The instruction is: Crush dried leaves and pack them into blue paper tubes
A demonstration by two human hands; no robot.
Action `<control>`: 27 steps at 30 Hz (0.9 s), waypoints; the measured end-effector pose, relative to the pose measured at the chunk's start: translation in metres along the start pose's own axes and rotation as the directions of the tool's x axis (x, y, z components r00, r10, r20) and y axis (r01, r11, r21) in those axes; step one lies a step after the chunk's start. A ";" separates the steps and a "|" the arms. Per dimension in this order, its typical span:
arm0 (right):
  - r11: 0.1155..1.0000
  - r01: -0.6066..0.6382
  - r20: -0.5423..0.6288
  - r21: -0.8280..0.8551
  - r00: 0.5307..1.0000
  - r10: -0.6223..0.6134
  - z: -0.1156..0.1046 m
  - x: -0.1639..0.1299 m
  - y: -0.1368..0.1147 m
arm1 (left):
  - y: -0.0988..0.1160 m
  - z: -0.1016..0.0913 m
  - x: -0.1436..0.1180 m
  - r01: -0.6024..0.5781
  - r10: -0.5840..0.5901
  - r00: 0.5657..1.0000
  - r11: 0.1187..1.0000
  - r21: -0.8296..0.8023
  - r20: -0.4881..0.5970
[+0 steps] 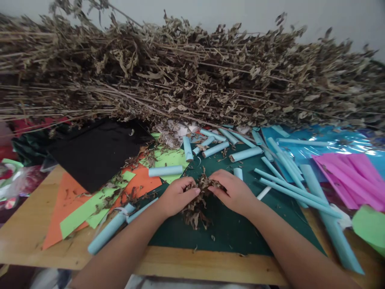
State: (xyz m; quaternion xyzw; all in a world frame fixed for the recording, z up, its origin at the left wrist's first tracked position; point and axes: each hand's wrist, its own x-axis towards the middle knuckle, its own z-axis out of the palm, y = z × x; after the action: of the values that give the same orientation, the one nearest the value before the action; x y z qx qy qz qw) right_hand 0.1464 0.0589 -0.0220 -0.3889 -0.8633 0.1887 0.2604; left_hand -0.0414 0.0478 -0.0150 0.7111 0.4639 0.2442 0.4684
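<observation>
Both of my hands are close together over a dark green sheet (240,230). A clump of dried brown leaves (197,214) sits between them, with part of it hanging down toward the sheet. My left hand (177,196) is closed, thumb and fingers pinching the leaves from the left. From the right, my right hand (236,190) pinches the same clump, its fingertips turned inward. Just behind the hands lie short light-blue paper rolls (215,149), some with brown filling showing at the ends. Another blue roll (165,171) rests beyond my left hand.
A large heap of dried stalks (192,80) spans the back. Black (99,152), orange (57,212) and light-green paper (81,214) lie left on the wooden table (219,265). Thin blue tubes (294,190), pink paper (351,176) and shiny blue wrapping (373,156) are at right.
</observation>
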 end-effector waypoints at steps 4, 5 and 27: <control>0.995 0.053 0.010 0.079 0.998 -0.054 -0.005 0.000 0.001 | 0.001 -0.018 -0.004 -0.209 0.204 0.978 0.944 0.256 0.045; 0.992 0.070 0.030 0.105 0.997 -0.073 -0.006 -0.001 0.001 | 0.001 -0.024 -0.005 -0.262 0.251 0.965 0.927 0.269 0.075; 0.991 0.019 0.356 -0.135 0.934 0.030 -0.002 0.000 -0.010 | 0.014 -0.008 -0.015 -0.180 0.033 0.971 0.746 0.641 0.235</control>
State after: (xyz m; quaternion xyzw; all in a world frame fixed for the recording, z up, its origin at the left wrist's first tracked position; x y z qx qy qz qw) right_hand 0.1416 0.0525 -0.0154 -0.3674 -0.9060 0.1977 0.0715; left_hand -0.0484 0.0367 0.0024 0.8772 0.4267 0.0158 0.2196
